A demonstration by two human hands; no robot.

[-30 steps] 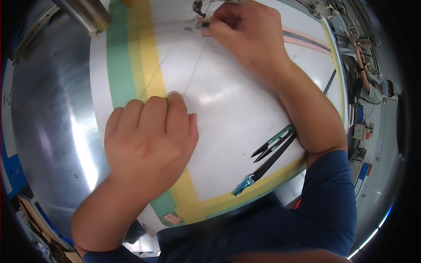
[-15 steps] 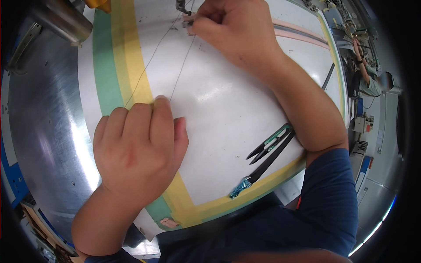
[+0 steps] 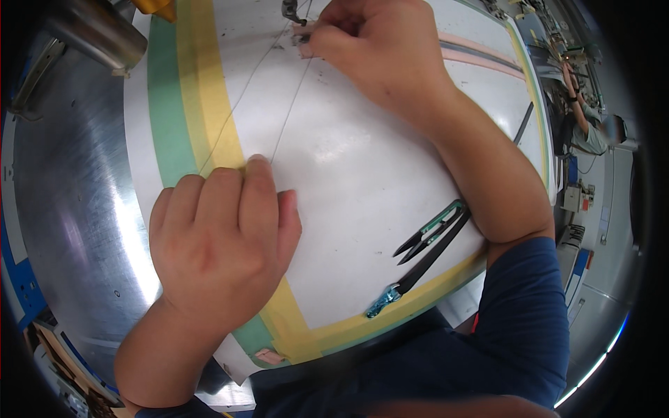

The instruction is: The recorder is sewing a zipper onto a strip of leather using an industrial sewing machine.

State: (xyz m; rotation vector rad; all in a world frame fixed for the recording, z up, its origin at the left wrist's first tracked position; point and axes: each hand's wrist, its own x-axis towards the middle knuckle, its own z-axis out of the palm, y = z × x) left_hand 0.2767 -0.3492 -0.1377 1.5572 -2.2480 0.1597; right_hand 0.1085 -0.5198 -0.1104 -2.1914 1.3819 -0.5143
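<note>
My left hand lies palm down on the white work surface, fingers curled over two thin threads. These threads run up to the metal machine part at the top. At the far side, my right hand has thumb and fingers pinched on the end of a strip with pink edges and a grey middle. The fingertips partly hide that end. By my right forearm lie green and black thread snips, against a slim black tool with a shiny blue wrapped end.
Green tape and yellow tape border the surface. A metal cylinder stands far left above a shiny metal table. A narrow black piece lies at the right edge. Another person is at work farther right.
My right hand has shifted very slightly to the right, its pinch kept. The left hand stays almost in place, the threads still running from it.
</note>
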